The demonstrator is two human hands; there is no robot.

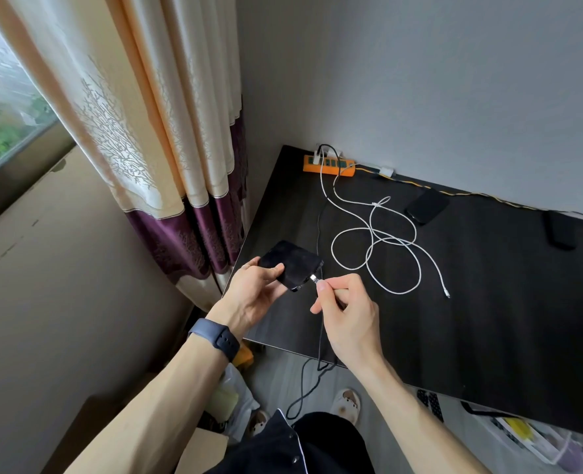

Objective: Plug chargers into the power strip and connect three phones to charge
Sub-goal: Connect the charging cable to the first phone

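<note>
My left hand (254, 294) grips a black phone (292, 263) above the near left corner of the dark table (471, 319). My right hand (343, 309) pinches the metal plug of a black cable (312, 381), its tip touching the phone's bottom edge. An orange power strip (329, 164) lies at the table's far left edge with two chargers plugged in. A white cable (374, 241) runs from it in loose loops, its free end (447, 294) lying on the table. A second phone (427, 206) and a third phone (561, 230) lie further back.
A cream and purple curtain (167, 148) hangs left of the table beside a window. The strip's yellow cord (454, 193) runs along the wall. The black cable hangs off the table's front edge towards the floor, where bags and boxes (526, 436) lie.
</note>
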